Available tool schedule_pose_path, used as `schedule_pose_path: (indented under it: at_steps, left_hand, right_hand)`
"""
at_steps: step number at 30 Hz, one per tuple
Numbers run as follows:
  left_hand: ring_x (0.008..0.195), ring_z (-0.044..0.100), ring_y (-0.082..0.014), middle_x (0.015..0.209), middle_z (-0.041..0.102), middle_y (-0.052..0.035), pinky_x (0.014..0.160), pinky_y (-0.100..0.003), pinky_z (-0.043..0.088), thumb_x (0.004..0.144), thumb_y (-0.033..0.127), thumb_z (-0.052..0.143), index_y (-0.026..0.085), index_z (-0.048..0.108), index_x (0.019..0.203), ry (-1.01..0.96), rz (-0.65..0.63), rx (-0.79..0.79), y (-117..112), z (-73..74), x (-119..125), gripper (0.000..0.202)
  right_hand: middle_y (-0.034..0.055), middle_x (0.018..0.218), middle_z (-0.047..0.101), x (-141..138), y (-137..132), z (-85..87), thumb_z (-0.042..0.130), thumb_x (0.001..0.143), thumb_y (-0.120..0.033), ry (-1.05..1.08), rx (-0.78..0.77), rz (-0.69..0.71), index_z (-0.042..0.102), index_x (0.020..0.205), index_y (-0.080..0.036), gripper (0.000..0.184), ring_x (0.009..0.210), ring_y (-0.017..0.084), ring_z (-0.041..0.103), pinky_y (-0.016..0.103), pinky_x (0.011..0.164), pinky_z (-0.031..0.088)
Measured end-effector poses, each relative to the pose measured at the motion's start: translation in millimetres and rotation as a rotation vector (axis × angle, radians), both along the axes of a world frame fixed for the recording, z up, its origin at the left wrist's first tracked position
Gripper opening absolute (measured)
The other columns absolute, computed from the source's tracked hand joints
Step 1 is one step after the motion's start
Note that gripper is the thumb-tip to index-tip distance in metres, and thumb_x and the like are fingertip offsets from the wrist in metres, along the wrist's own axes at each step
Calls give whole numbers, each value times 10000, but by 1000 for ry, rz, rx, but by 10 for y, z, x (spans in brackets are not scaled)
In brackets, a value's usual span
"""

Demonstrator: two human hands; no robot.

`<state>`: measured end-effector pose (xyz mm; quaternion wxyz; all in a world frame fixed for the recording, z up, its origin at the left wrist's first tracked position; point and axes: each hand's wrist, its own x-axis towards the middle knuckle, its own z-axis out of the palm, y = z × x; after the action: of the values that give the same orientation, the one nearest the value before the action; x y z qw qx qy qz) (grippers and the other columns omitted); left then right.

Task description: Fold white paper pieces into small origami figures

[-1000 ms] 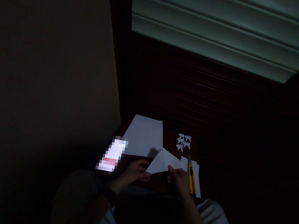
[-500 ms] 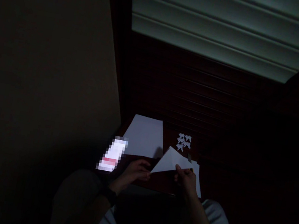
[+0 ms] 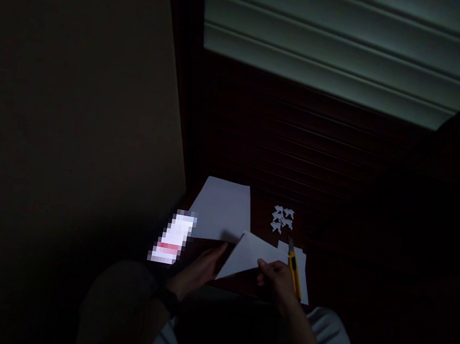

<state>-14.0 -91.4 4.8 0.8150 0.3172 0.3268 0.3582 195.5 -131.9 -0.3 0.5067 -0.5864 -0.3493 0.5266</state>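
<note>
My right hand (image 3: 277,281) pinches the lower edge of a folded sheet of white paper (image 3: 249,252) between thumb and fingers. The paper has slanting sides and is held just above the dark tabletop. At its left corner is my left hand (image 3: 204,265), fingers stretched out and not closed on the sheet; in the dim light I cannot tell whether they touch it. A yellow utility knife (image 3: 294,275) with its blade out lies on other white paper (image 3: 305,274) just right of my right hand.
A blank white sheet (image 3: 224,206) lies at the back left of the small table. Several small folded paper pieces (image 3: 283,219) are grouped at the back right. A lit phone (image 3: 174,236), its screen pixelated, is at the left. A wall (image 3: 132,119) rises close on the left.
The folded paper has moved left and toward me with my right hand, uncovering the utility knife. My left hand has turned, its fingers now pointing up beside the paper.
</note>
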Motion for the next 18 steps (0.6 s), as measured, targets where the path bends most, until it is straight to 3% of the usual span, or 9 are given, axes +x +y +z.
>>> schedule_pose_path:
  at_steps: [2, 4, 9, 13, 18]
  left_hand:
    - [879, 616, -262, 1040, 614, -151, 742, -389, 469, 773, 521, 476, 164, 513, 1137, -24, -128, -39, -39, 61, 12, 512]
    - [794, 637, -254, 1007, 624, -153, 683, -374, 480, 764, 532, 482, 164, 487, 1168, -9, -174, -37, -63, 72, 9, 547]
    - [652, 631, -162, 956, 637, -117, 593, -264, 462, 749, 503, 530, 172, 525, 1124, 99, -97, 9, -50, 3, -18, 501]
    - [614, 618, -148, 905, 644, -110, 571, -255, 458, 770, 570, 431, 168, 544, 1106, 67, -108, -1, -39, -7, -27, 536]
    - [619, 600, -142, 894, 639, -112, 604, -267, 459, 764, 506, 502, 142, 554, 1093, 39, -96, 4, -66, -8, -28, 494]
  right_hand:
    - [37, 473, 609, -67, -13, 19, 679, 607, -476, -24, 2, 21, 547, 570, -146, 357, 382, 111, 516, 196, 390, 363]
    - [37, 450, 598, -108, -19, 31, 672, 610, -480, -59, 7, 32, 561, 531, -140, 366, 373, 104, 503, 191, 385, 343]
    - [29, 397, 561, -110, -26, 36, 642, 632, -504, -134, -29, 66, 573, 447, -135, 419, 342, 89, 457, 189, 368, 297]
    - [27, 394, 556, -68, -28, 8, 641, 638, -500, -165, -29, 85, 598, 462, -127, 415, 346, 88, 453, 193, 380, 295]
    - [36, 418, 583, -40, -30, -31, 636, 644, -497, -191, -12, 111, 625, 485, -124, 406, 365, 95, 473, 205, 413, 317]
